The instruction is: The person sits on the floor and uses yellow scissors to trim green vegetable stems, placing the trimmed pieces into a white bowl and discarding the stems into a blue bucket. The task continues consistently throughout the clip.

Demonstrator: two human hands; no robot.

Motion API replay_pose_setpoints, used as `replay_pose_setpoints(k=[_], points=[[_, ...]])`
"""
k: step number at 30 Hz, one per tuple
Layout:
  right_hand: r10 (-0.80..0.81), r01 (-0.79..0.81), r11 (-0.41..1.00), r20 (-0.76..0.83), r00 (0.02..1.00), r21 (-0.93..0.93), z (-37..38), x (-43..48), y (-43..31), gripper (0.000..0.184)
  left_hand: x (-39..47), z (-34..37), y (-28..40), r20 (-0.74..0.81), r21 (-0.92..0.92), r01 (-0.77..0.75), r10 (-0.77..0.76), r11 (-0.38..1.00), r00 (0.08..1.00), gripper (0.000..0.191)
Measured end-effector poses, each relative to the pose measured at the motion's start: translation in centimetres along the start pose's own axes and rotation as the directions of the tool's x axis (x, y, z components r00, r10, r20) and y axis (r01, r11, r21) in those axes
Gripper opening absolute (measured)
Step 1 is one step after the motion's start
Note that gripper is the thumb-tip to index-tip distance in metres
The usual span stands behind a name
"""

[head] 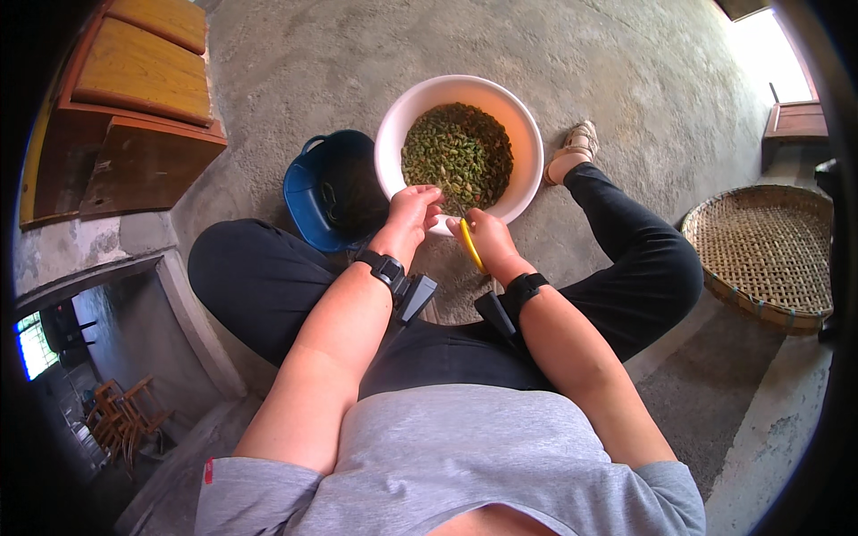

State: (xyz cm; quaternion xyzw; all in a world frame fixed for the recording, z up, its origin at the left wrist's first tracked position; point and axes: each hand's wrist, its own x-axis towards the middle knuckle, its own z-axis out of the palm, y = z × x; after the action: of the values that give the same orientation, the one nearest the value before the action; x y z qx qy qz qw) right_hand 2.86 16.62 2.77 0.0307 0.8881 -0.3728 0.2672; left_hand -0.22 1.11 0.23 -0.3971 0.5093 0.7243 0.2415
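A round white plastic basin (526,141) stands on the floor in front of me, partly filled with small green and reddish-brown plant pieces (462,144). My left hand (417,209) is over the basin's near rim, thumb and forefinger pinched together near a small pale-green piece; how firmly it is held is too small to tell. My right hand (486,238), just to the right at the same rim, grips scissors with yellow handles (471,246). The blades point up towards the left hand's fingertips and are mostly hidden. Both wrists wear black straps with dark box-shaped devices.
A blue plastic tub (301,194) with dark, stringy contents touches the basin's left side. A round woven bamboo tray (764,254) lies at the right. Wooden cabinets (144,67) stand upper left. My bent legs flank the basin, and wooden chairs (124,415) show through an opening lower left.
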Motion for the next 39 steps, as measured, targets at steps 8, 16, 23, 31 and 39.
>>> replay_pose_setpoints(k=[8,16,23,31,39], points=[[-0.053,0.051,0.997,-0.031,0.998,-0.061,0.1,-0.2,0.0,0.046,0.1,-0.2,0.0,0.049,-0.043,-0.004,0.006,0.999,0.999,0.007],[-0.007,0.006,1.000,-0.013,1.000,-0.024,0.0,-0.2,0.1,0.047,0.3,-0.5,0.3,0.057,-0.116,0.001,0.005,0.993,0.998,0.010],[-0.053,0.054,0.995,0.013,0.998,-0.078,0.0,-0.3,0.1,0.048,1.1,-0.5,0.0,0.037,-0.120,-0.009,0.013,0.993,0.999,0.020],[-0.090,0.086,0.986,-0.026,0.996,-0.142,0.6,0.6,0.3,0.044,2.7,-0.6,-0.2,-0.038,0.059,-0.006,0.008,0.998,0.999,0.025],[0.188,-0.196,0.976,0.091,0.978,0.091,2.0,2.9,2.1,0.050,5.5,-0.7,-0.2,-0.162,0.443,-0.138,0.231,0.886,0.959,0.014]])
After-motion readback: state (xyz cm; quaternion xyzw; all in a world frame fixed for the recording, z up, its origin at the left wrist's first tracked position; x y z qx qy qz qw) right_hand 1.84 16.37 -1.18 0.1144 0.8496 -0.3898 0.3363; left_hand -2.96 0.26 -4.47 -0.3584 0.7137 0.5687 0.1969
